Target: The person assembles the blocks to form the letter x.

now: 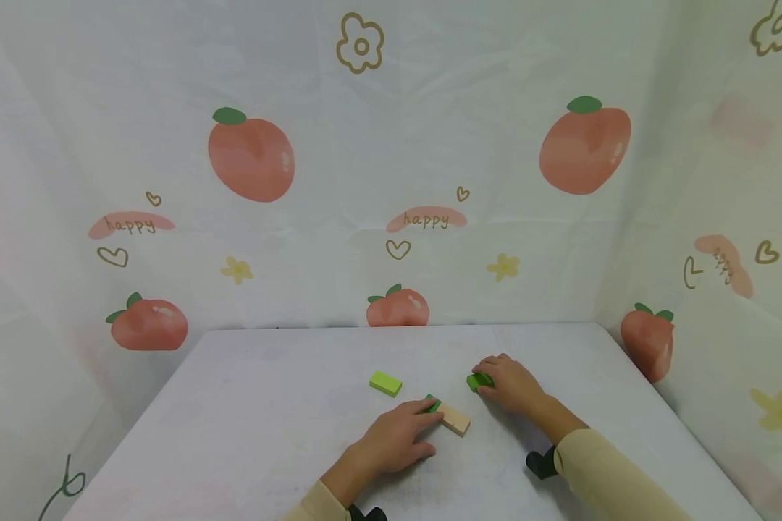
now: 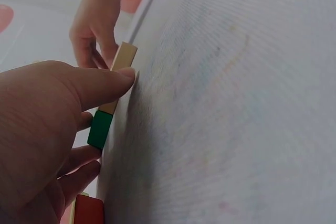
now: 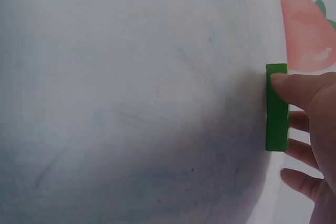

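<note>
My left hand (image 1: 394,438) lies over the table with its fingers stretched out. Its fingertips touch a dark green block (image 2: 100,129) and a plain wooden block (image 1: 455,419), which lie end to end. In the head view the left thumb stands apart from both blocks; the fingers partly cover the dark green one. Farther right, my right hand (image 1: 511,383) pinches a green block (image 3: 277,114), thumb on the near face and fingers on the far side. A light green block (image 1: 386,383) lies on the table beyond the left hand.
The white table (image 1: 247,434) meets a printed cloth wall (image 1: 313,268) at the back and sides. Low in the left wrist view, a red block (image 2: 89,210) shows beside the left fingers. A black mount (image 1: 543,463) sits at the right wrist.
</note>
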`<state>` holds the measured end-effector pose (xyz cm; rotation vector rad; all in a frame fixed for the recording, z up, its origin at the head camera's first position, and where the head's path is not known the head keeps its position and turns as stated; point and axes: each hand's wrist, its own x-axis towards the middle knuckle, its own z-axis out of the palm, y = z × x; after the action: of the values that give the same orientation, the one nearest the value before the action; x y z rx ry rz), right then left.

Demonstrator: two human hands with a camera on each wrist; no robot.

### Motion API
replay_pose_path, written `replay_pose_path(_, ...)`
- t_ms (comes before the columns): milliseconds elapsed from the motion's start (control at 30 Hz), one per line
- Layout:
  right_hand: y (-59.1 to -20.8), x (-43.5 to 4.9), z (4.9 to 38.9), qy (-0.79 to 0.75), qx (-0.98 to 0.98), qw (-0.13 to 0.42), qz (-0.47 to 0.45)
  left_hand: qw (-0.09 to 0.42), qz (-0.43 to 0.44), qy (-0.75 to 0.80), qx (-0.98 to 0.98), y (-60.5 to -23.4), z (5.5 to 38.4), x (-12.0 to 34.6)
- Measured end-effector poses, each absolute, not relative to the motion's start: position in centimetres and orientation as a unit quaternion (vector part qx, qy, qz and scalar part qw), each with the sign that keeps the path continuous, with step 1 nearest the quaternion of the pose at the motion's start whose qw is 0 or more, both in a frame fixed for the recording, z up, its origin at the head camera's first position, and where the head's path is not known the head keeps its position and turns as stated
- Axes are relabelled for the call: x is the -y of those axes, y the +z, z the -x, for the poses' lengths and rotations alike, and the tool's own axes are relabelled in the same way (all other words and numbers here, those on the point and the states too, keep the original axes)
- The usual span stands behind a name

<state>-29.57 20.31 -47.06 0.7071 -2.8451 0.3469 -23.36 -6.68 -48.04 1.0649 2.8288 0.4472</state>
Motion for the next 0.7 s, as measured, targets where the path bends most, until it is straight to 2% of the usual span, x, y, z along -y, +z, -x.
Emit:
replay_pose_path(333,-46.9,-20.3,29.9,0.064,0.962,0.109,-0.242,0.045,-0.346,0.152,-0.925,-48.1,23.4,6.6)
replay_pose_path(700,-45.7,-20.3,29.8,0.067,0.969,0.068,-0.228,0.060,-0.340,0.154,-0.926,-47.9,23.4,6.6)
